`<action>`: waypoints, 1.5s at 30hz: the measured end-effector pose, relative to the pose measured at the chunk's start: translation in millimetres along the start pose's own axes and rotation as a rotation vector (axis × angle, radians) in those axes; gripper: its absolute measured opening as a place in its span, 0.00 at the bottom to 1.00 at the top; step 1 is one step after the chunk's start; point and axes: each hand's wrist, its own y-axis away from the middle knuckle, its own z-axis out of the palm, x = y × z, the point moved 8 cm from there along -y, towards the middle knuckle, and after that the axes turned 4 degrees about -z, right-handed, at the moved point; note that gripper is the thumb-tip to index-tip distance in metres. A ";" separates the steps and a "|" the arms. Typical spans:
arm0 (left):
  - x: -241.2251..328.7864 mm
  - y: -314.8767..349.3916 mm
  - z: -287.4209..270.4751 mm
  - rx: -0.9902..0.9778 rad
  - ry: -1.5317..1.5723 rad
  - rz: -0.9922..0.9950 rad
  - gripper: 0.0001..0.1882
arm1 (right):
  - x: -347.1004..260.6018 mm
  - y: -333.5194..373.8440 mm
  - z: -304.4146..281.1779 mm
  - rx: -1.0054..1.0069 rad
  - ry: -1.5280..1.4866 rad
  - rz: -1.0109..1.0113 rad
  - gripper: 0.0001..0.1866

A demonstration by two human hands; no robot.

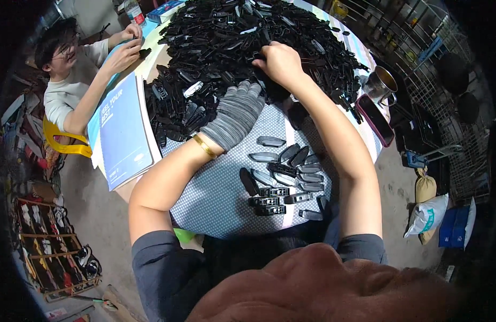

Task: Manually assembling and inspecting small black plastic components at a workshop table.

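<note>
Gloved left hand (pixel 236 119) and bare right hand (pixel 282 65) touch heaped black parts (pixel 216 37); I can't tell whether their fingers grip any.

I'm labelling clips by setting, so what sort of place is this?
Probably a small, informal workshop: a big heap of black parts covers much of the table, another person sits beside it, and sacks stand off right.

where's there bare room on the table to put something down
The widest free patch of the table lies between the left forearm and the small group of black parts. A narrower one separates that group from the gloved left hand. It's crowded under the big heap and at right around the mug and phone.
</note>
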 end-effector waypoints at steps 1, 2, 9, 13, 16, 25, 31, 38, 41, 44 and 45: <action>0.9 1.2 0.3 0.053 0.053 0.011 0.12 | -1.7 -1.1 0.7 0.005 -0.028 0.014 0.15; 1.5 2.2 -1.4 0.107 0.106 0.023 0.11 | -3.0 -1.6 1.7 0.009 -0.055 0.029 0.15; -20.8 -4.1 -5.1 0.055 0.929 -0.217 0.14 | 36.7 15.4 -25.2 0.322 -0.499 0.174 0.16; -32.0 -5.6 12.4 -0.069 1.594 -0.420 0.16 | 54.8 37.2 -17.7 0.218 -1.033 0.247 0.17; -28.5 -3.1 16.4 -0.096 1.867 -0.504 0.16 | 24.8 77.4 -13.7 -0.028 -1.215 0.315 0.18; -31.6 -3.4 9.1 0.064 1.678 -0.445 0.16 | -2.7 106.1 -4.4 -0.075 -1.471 0.448 0.11; -15.6 4.1 10.6 0.033 1.966 -0.647 0.17 | -6.0 107.4 -25.5 0.245 -1.209 0.279 0.06; -17.5 3.2 0.3 0.041 1.932 -0.512 0.20 | -22.3 109.8 -55.1 0.427 -0.690 0.053 0.11; -28.6 -0.3 -10.8 0.083 1.903 -0.425 0.20 | -14.2 105.9 -32.4 0.024 -0.878 0.301 0.17; -26.9 -4.4 -23.1 0.073 1.995 -0.383 0.16 | -21.5 108.8 -16.6 -0.151 -1.135 0.263 0.16; -23.2 -2.9 -25.3 0.004 1.930 -0.340 0.18 | -25.8 109.8 -20.9 -0.152 -1.093 0.263 0.16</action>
